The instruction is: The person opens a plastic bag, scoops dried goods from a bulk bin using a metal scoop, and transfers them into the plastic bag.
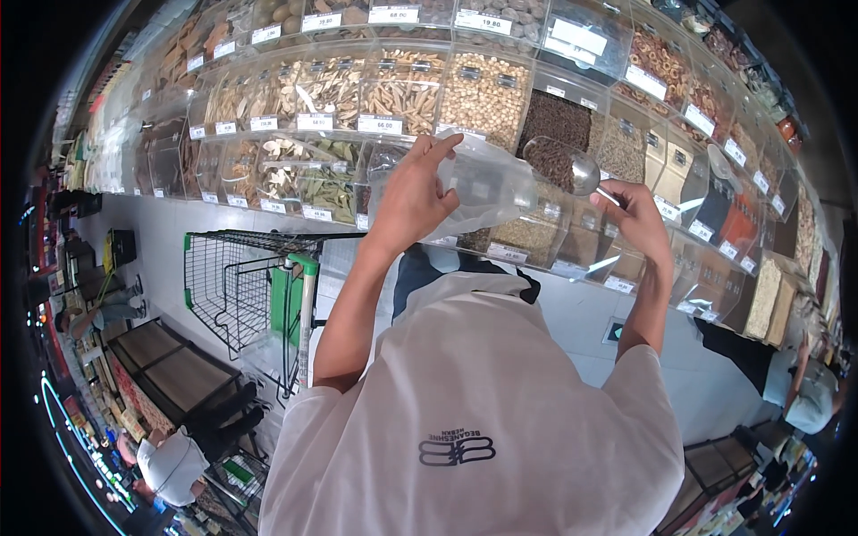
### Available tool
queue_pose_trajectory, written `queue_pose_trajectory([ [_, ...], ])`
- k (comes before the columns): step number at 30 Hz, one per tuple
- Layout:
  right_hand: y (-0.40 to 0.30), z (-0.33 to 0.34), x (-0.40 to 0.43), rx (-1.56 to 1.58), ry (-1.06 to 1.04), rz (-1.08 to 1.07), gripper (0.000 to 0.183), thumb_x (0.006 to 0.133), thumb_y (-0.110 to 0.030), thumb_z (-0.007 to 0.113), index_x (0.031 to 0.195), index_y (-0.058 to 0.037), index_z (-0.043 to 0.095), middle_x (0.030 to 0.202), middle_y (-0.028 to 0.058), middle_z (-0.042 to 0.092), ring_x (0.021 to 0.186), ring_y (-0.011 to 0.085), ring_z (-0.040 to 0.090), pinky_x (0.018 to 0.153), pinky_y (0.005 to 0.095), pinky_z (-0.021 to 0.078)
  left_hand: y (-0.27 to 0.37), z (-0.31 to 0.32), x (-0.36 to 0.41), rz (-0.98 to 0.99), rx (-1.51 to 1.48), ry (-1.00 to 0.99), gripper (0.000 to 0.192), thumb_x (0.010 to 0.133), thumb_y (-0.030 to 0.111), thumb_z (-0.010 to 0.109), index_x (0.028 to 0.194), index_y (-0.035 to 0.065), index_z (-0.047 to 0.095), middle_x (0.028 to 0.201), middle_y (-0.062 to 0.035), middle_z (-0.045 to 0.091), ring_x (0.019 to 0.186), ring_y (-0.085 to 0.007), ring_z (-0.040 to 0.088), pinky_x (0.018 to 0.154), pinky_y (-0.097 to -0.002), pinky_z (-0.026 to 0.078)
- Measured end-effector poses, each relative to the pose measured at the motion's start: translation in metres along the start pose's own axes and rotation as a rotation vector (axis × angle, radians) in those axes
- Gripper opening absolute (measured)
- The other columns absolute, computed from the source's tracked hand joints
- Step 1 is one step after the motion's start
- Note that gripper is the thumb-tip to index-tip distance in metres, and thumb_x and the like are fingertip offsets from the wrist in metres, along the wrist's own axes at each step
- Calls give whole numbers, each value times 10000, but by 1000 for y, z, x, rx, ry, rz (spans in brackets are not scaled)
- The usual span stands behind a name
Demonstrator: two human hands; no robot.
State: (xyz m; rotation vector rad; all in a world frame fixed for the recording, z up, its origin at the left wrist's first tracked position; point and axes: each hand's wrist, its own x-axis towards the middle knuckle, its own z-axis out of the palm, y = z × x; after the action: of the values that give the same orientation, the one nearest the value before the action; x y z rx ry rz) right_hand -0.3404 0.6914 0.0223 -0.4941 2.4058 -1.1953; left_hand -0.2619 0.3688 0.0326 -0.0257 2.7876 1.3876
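Note:
My left hand [417,191] holds a translucent plastic bag [486,191], which is spread out in front of the bulk bins with its mouth toward the right. My right hand [637,214] grips the handle of a clear scoop [587,175] with a metal-looking back end. Small dark brown dried grains or seeds [553,166] fill the scoop, and its front lies right beside the bag's opening; whether it reaches inside I cannot tell. Just beyond the scoop is a bin of similar dark brown grains [555,120].
Rows of clear bins with price tags hold pale round dried seeds [484,87], dried root slices [402,87] and dried leaves [330,187]. A wire shopping cart [231,288] with green trim stands at my left. Other people [171,465] are at the lower left and far right.

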Motion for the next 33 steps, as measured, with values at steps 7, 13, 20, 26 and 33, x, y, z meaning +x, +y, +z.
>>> queue_pose_trajectory([
  [7, -22, 34, 24, -266, -249, -224, 268, 892, -237, 643, 897, 31, 642, 706, 106, 595, 587, 207, 458, 565, 321, 386, 4, -1, -2, 4, -50, -52, 706, 674, -41, 628, 1353, 58, 465, 1134, -122, 528, 666, -214, 559, 671, -339, 480],
  [13, -51, 139, 52, -609, -98, -375, 187, 888, -105, 558, 1016, 28, 590, 972, 210, 623, 799, 394, 641, 688, 469, 505, 4, 9, -14, -1, -172, 19, 693, 672, -61, 607, 1344, 33, 463, 1219, -134, 523, 637, -211, 546, 643, -330, 479],
  [20, -15, 118, 51, -558, 57, -319, 238, 909, -115, 541, 1097, 27, 569, 926, 224, 622, 831, 389, 641, 645, 451, 506, -8, -2, -33, -65, -275, 66, 709, 673, -86, 579, 1358, 50, 459, 1290, -106, 513, 605, -147, 483, 594, -273, 447],
  [26, 1, 22, 13, -134, -71, -292, 284, 920, -181, 574, 1121, 11, 629, 776, 234, 621, 701, 305, 623, 600, 392, 457, -15, -3, -39, -131, -414, 61, 685, 708, -114, 532, 1356, 108, 499, 1375, -28, 475, 712, -40, 420, 590, -183, 391],
  [33, 31, -10, 21, -456, 128, -13, 199, 880, -155, 579, 915, 24, 659, 724, 244, 603, 660, 375, 593, 637, 424, 453, -15, 5, -39, -163, -453, 91, 674, 729, -105, 531, 1362, 121, 499, 1374, 0, 482, 989, -31, 488, 723, -168, 392],
])
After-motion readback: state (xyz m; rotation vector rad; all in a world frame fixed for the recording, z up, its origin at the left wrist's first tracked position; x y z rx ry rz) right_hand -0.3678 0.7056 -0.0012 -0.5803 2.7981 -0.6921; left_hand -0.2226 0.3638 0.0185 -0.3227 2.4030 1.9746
